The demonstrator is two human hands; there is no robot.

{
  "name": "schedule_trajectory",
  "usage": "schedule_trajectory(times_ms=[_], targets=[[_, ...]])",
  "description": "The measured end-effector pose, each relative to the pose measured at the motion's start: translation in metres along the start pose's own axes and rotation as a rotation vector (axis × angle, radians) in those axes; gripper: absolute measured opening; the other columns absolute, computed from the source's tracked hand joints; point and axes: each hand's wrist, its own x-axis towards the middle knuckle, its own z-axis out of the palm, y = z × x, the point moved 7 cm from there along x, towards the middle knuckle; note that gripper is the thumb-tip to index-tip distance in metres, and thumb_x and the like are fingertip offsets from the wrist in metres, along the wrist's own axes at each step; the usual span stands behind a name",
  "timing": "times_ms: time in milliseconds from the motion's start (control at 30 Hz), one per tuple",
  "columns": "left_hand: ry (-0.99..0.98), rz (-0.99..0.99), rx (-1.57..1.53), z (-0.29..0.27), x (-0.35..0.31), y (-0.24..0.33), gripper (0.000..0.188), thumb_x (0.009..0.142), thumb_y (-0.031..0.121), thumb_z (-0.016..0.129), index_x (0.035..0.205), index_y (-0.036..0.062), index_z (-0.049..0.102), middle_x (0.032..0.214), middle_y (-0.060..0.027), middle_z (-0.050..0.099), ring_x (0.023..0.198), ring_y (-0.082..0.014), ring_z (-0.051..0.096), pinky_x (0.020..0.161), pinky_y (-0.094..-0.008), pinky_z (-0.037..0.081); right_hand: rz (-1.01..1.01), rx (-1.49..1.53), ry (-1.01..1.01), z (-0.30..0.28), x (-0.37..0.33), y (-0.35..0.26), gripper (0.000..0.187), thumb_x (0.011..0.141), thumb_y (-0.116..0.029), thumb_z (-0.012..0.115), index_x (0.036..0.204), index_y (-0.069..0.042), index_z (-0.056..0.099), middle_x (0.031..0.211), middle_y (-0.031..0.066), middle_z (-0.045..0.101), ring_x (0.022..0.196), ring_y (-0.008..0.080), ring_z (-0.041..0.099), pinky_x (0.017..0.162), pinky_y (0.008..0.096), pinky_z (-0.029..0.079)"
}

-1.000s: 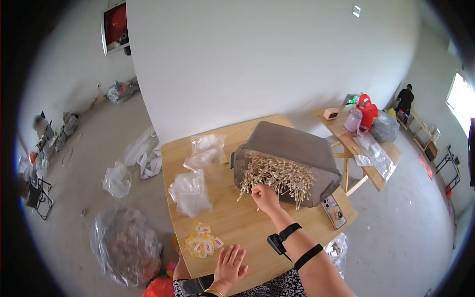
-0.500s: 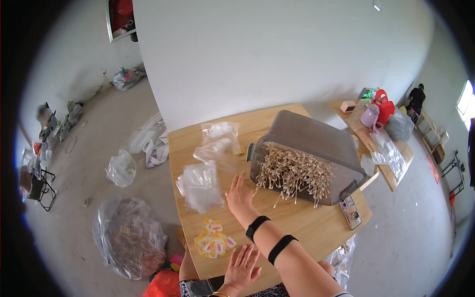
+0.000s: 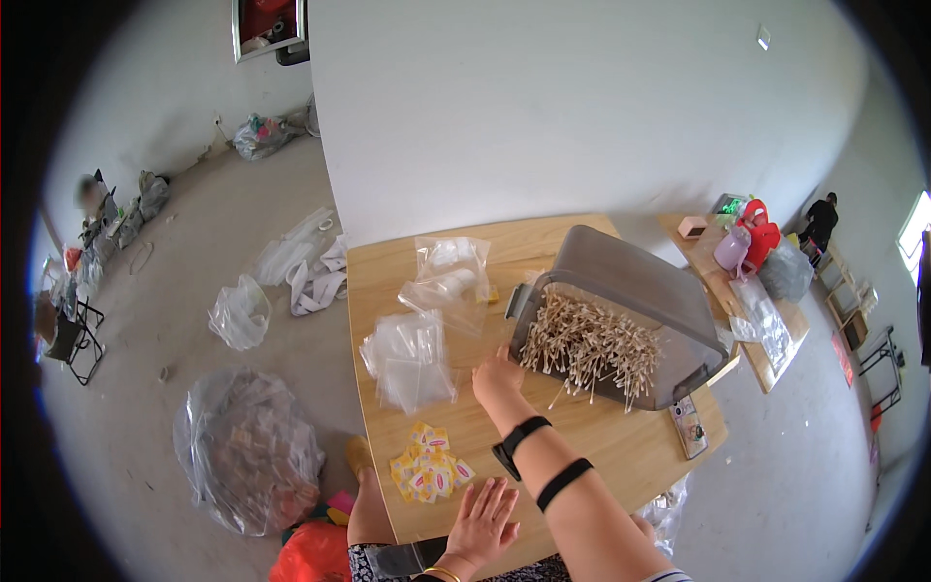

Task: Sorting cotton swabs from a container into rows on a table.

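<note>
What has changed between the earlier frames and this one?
The right hand has moved left, from in front of the cotton swabs to beside the left end of the opening of the grey bin; whether it holds anything is hidden. The left hand stays spread near the yellow packets, and the bin stays tipped on its side.

Two black bands (image 3: 563, 485) and a white sleeve (image 3: 669, 575) with dark stripes at five o'clock; gold bangle (image 3: 442, 573), black-and-white patterned cloth (image 3: 538, 571) at six

The bin (image 3: 635, 276) is grey; swabs (image 3: 593, 344) beige; packets (image 3: 427, 469) yellow-and-white.
</note>
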Motion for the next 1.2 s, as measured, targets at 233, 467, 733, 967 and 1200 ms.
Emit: schedule_trajectory(times_ms=[233, 467, 733, 967, 1200], targets=[[-0.065, -0.014, 0.019, 0.003, -0.002, -0.002, 0.066, 0.095, 0.045, 0.054, 0.15, 0.0107, 0.043, 0.158, -0.0139, 0.037, 0.149, -0.0299, 0.031, 0.123, -0.0537, 0.018, -0.295, 0.136, 0.265, 0.042, -0.114, 0.065, 0.058, 0.1, -0.034, 0.051, 0.145, 0.001, 0.042, 0.157, 0.0117, 0.038, 0.092, 0.0332, 0.071, 0.076, 0.0466, 0.058], [-0.076, -0.03, 0.05, 0.003, -0.002, -0.004, 0.066, 0.095, 0.047, 0.054, 0.151, 0.0139, 0.043, 0.16, -0.0124, 0.036, 0.149, -0.0288, 0.03, 0.123, -0.0536, 0.019, -0.358, 0.45, 0.506, -0.016, -0.114, 0.111, 0.044, 0.089, -0.024, 0.067, 0.127, -0.008, 0.052, 0.134, 0.0177, 0.049, 0.111, 0.035, 0.06, 0.086, 0.0442, 0.055], [-0.046, -0.028, 0.014, 0.004, 0.0, -0.001, 0.065, 0.091, 0.044, 0.059, 0.148, 0.0139, 0.046, 0.157, -0.0132, 0.039, 0.147, -0.03, 0.034, 0.122, -0.0543, 0.021, -0.013, 0.452, 0.579, -0.034, 0.003, 0.1, 0.044, 0.08, -0.025, 0.075, 0.122, -0.019, 0.062, 0.133, 0.0115, 0.046, 0.128, 0.0386, 0.041, 0.103, 0.0529, 0.04], [-0.057, -0.029, 0.004, -0.001, 0.004, 0.003, 0.065, 0.091, 0.043, 0.059, 0.148, 0.0133, 0.046, 0.157, -0.0137, 0.039, 0.147, -0.0307, 0.034, 0.122, -0.0537, 0.02, -0.091, 0.512, 0.795, -0.018, -0.005, 0.107, 0.017, 0.077, -0.01, 0.072, 0.092, -0.013, 0.066, 0.116, 0.0101, 0.05, 0.112, 0.0359, 0.049, 0.092, 0.0518, 0.043], [-0.078, -0.036, 0.018, 0.0, 0.001, 0.001, 0.066, 0.091, 0.043, 0.059, 0.148, 0.0122, 0.046, 0.157, -0.014, 0.038, 0.148, -0.0321, 0.033, 0.123, -0.0536, 0.019, -0.448, 0.662, 0.737, 0.023, -0.081, 0.111, 0.015, 0.08, 0.004, 0.063, 0.087, -0.009, 0.061, 0.104, 0.0097, 0.054, 0.101, 0.034, 0.055, 0.088, 0.0464, 0.047]])
